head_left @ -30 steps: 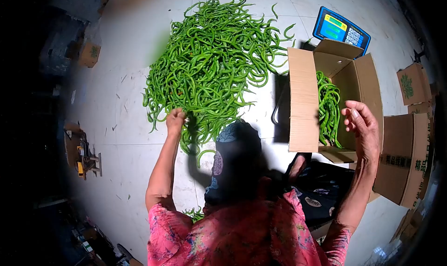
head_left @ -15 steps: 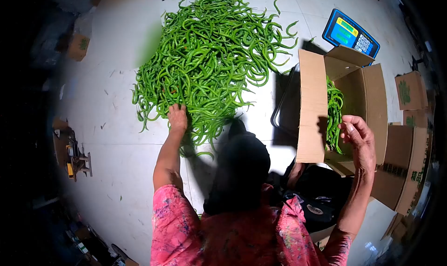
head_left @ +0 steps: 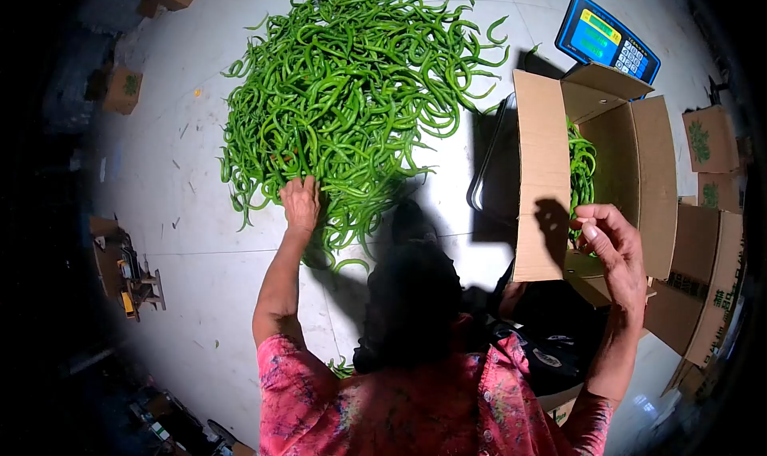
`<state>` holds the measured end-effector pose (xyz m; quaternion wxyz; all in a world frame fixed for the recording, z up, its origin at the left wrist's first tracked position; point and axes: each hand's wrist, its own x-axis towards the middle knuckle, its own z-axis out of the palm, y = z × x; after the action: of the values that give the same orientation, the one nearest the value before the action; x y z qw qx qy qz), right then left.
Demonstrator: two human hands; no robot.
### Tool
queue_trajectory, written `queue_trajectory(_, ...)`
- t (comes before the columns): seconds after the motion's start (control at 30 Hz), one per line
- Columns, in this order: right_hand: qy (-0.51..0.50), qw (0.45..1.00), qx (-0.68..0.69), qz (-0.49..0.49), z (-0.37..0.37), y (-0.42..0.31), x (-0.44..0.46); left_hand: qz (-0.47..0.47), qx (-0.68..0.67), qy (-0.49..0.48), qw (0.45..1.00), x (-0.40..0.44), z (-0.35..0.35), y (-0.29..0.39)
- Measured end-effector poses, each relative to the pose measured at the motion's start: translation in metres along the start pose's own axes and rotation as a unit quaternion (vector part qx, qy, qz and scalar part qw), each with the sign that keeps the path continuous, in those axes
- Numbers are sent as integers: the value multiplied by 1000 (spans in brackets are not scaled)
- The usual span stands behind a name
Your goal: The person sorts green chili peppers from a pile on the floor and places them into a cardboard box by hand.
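A large heap of long green chili peppers [head_left: 351, 97] lies spread over the pale floor. My left hand [head_left: 300, 206] is at the heap's near left edge, its fingers bent and close together on peppers; the fingertips are partly hidden. Over the near end of an open cardboard box [head_left: 543, 160] hovers my right hand [head_left: 613, 244], palm side partly showing. Its fingers curl loosely with a gap to the thumb, and no pepper shows in it. More green chili peppers [head_left: 582, 164] lie inside the box along its left wall.
Behind the box stands a blue-framed scale display [head_left: 607, 41] with a keypad. Stacked cartons [head_left: 703, 272] line the right side, and a small carton [head_left: 123, 89] sits at the far left. A dark-haired head [head_left: 407, 304] blocks the lower middle.
The view has shifted slightly. My left hand stays at the heap's edge, with its fingers drawn in a little more. My right hand remains over the box, slightly lower and more curled.
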<state>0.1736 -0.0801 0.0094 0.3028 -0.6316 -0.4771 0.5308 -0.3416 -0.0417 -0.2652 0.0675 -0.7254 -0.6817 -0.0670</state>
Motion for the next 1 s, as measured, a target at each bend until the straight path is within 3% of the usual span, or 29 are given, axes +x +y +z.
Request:
queue_trajectory(0.07, -11, 1000, -7, -4, 1, 0, 0, -35, -69, 69, 995, 4, -2, 18)
queue_trajectory(0.2, -17, 999, -26, -8, 5, -2, 1, -43, -221, 48, 973, 18, -3, 57)
queue_trajectory(0.27, -22, 999, -30, -9, 6, -3, 1, 7, -188, 14, 982, 19, 11, 74)
queue_trajectory(0.33, -25, 999, -29, -9, 7, -3, 2, 6, -136, -121, 983, 5, 21, 78)
queue_trajectory(0.4, -17, 998, -53, -19, 6, -2, 1, 48, -61, -88, 993, -6, 23, 80)
queue_trajectory(0.5, -22, 995, -85, -40, 8, 3, -2, 5, -67, -123, 990, -15, 32, 78)
queue_trajectory(0.6, -45, 985, -144, -80, 12, -2, -3, 27, -32, -112, 993, -20, 40, 74)
queue_trajectory(0.7, -36, 983, -144, -112, 17, -4, -5, 45, -45, -191, 980, -21, 36, 69)
queue_trajectory(0.8, -44, 979, -153, -124, 16, -9, -7, 15, -136, -187, 973, -15, 23, 66)
queue_trajectory(0.83, -43, 978, -156, -132, 16, -8, -8, -53, -265, -179, 946, -4, 11, 60)
queue_trajectory(0.87, -49, 976, -161, -140, 16, -7, -6, -59, -215, -172, 960, -5, 12, 59)
queue_trajectory(0.93, -62, 976, -159, -135, 17, -6, -7, -131, -333, -155, 921, 7, -17, 52)
queue_trajectory(0.97, -70, 975, -158, -138, 18, -6, -8, -116, -350, -141, 919, 16, -37, 49)
queue_trajectory(1.0, -76, 974, -159, -142, 18, -7, -9, -182, -390, -155, 889, 24, -62, 55)
